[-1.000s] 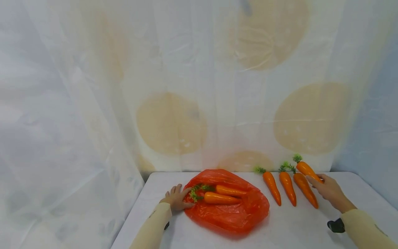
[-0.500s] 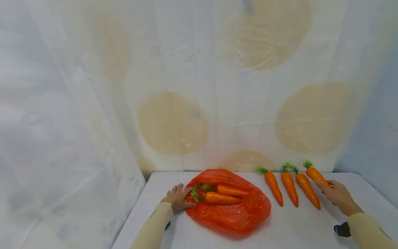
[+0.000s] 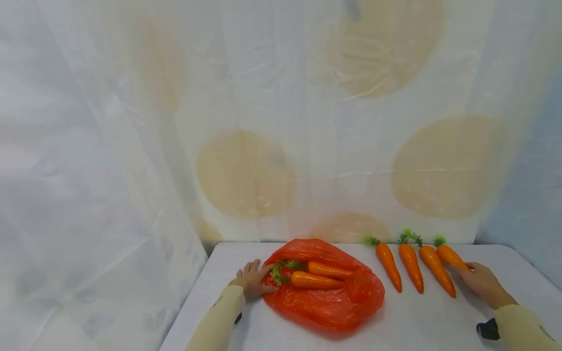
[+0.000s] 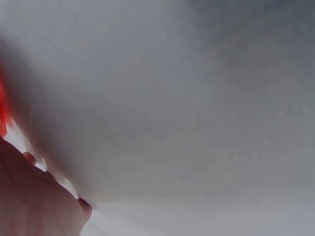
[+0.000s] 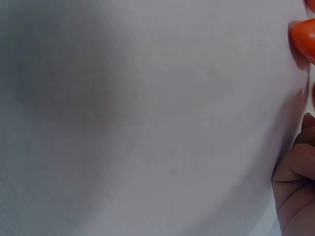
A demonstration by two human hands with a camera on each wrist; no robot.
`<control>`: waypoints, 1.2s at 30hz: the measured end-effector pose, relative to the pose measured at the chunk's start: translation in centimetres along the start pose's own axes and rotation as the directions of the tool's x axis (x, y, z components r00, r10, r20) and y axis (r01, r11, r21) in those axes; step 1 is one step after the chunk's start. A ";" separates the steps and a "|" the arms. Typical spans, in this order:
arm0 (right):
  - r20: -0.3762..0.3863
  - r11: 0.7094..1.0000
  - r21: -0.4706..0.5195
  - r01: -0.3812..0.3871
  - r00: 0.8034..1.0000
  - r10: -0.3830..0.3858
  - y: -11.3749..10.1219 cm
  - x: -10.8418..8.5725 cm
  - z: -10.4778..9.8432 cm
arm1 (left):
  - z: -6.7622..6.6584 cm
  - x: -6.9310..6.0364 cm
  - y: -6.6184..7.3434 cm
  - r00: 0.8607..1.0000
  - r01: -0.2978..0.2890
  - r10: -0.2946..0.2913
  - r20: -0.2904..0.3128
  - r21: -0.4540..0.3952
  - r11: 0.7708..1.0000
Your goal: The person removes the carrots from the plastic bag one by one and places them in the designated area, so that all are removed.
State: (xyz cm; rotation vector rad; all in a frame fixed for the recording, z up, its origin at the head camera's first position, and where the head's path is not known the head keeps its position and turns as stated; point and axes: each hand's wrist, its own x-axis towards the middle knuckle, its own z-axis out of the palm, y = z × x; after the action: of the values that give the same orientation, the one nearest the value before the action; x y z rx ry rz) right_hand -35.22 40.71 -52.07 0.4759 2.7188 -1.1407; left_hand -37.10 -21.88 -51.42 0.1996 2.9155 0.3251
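Note:
My right hand [image 3: 480,283] grips an orange carrot [image 3: 451,256] with a green leafy top, at the right end of a row. Its lower part is hidden by the fingers. Left of it lie three more carrots: the leftmost carrot [image 3: 389,268], the middle carrot [image 3: 411,269] and the nearest carrot [image 3: 437,272]. A crumpled red plastic bag [image 3: 322,312] lies at mid-table with two carrots on it, a front carrot [image 3: 316,281] and a back carrot [image 3: 329,270]. My left hand [image 3: 252,280] rests at the bag's left edge, fingers spread, thumb touching it.
Everything lies on a white table [image 3: 421,321]. Behind it hangs a pale curtain [image 3: 338,161] with large tan circles, close to the table's back edge. A bluish-white sheet [image 3: 533,195] stands at the right side.
My right hand has moved right and down with the carrot, bringing it lower beside the row's other carrots. The left hand stays at the bag.

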 end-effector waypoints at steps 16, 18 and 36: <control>-0.108 0.993 0.013 -0.115 0.987 0.115 -0.3 -0.7 0.6 | 0.0 0.1 0.0 1.000 -0.019 0.019 0.000 -0.005 1.000; -0.115 0.994 0.007 -0.110 0.987 0.110 -0.2 -0.7 0.7 | 0.0 0.1 0.0 1.000 -0.019 0.019 0.002 -0.004 1.000; -0.114 0.990 -0.125 -0.072 0.992 0.057 0.1 -1.4 0.2 | 1.0 0.4 -0.2 1.000 0.003 -0.002 0.020 -0.041 0.999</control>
State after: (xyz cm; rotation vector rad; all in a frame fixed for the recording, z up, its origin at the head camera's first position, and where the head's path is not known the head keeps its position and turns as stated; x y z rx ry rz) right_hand -33.84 40.26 -51.88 0.6201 2.8251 -0.9429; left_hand -37.29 -21.84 -52.51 0.1915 2.8868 0.3799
